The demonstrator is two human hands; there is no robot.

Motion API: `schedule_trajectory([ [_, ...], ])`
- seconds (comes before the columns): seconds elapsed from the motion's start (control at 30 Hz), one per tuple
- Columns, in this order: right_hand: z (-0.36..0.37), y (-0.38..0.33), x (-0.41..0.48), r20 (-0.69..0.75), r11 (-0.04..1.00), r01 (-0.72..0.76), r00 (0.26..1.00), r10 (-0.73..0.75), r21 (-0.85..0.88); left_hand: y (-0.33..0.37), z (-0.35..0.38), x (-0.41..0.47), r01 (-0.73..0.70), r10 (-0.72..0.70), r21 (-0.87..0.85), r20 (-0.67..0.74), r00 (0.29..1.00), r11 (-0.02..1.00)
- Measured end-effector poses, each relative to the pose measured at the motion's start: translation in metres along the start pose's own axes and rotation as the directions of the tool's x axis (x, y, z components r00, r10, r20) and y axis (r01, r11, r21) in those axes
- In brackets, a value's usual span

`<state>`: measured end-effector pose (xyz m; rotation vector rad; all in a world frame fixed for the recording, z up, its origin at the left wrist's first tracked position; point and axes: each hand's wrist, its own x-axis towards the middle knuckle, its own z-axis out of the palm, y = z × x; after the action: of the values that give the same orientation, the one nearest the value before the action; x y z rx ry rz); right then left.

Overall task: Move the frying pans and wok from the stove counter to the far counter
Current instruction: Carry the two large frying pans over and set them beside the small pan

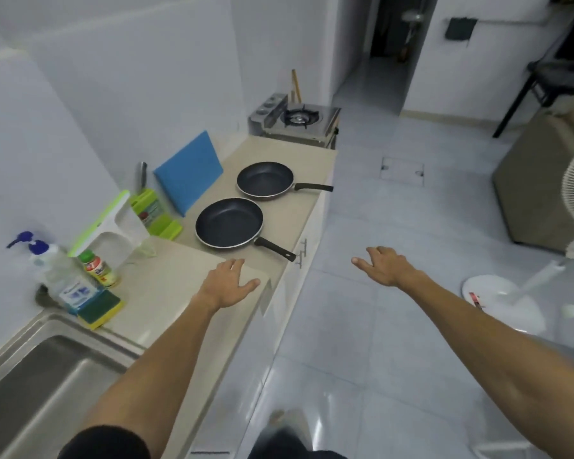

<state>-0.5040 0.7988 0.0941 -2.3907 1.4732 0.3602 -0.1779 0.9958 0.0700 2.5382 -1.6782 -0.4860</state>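
Observation:
Two black frying pans lie on the beige counter (289,213). The nearer pan (229,222) has its handle pointing toward the counter's front edge. The farther pan (265,179) has its handle pointing right, over the edge. No wok is in view. My left hand (227,283) hovers open over the raised counter section, a short way in front of the nearer pan. My right hand (383,265) is stretched out open over the floor, to the right of that pan's handle. Neither hand holds anything.
A gas stove (299,122) stands at the counter's far end. A blue cutting board (189,172) leans on the wall. Soap bottle (58,273), small bottle (98,268), sponge (101,309) and steel sink (40,385) are at left. A white fan (524,289) stands at right.

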Motion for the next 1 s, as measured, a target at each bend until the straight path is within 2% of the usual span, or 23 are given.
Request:
schedule_trajectory([
  [0.17,-0.020,0.045,0.063,0.039,0.999,-0.047,0.998,0.047,0.008,0.046,-0.007,0.085,-0.096,0.096,-0.048,-0.015,0.995,0.994],
  [0.4,-0.059,0.065,0.186,0.077,0.997,-0.061,0.995,0.057,0.047,0.073,-0.025,0.224,-0.108,0.108,-0.006,0.035,0.994,0.994],
  [0.53,-0.094,0.068,0.260,0.098,0.993,-0.077,0.993,0.068,0.084,0.081,-0.044,0.300,-0.072,0.071,0.011,0.050,0.996,0.997],
  [0.67,-0.119,0.067,0.326,0.112,0.986,-0.079,0.992,0.063,0.147,0.089,-0.060,0.369,-0.057,0.057,0.028,0.001,0.998,0.998],
  [0.87,-0.133,0.069,0.412,0.162,0.997,-0.010,0.987,-0.003,0.082,0.092,-0.060,0.430,0.028,-0.028,0.001,0.033,0.999,1.000],
  [1.0,-0.141,0.061,0.482,0.221,0.998,0.063,0.973,-0.064,0.011,0.083,-0.050,0.453,0.153,-0.152,-0.026,0.038,0.988,0.988],
])
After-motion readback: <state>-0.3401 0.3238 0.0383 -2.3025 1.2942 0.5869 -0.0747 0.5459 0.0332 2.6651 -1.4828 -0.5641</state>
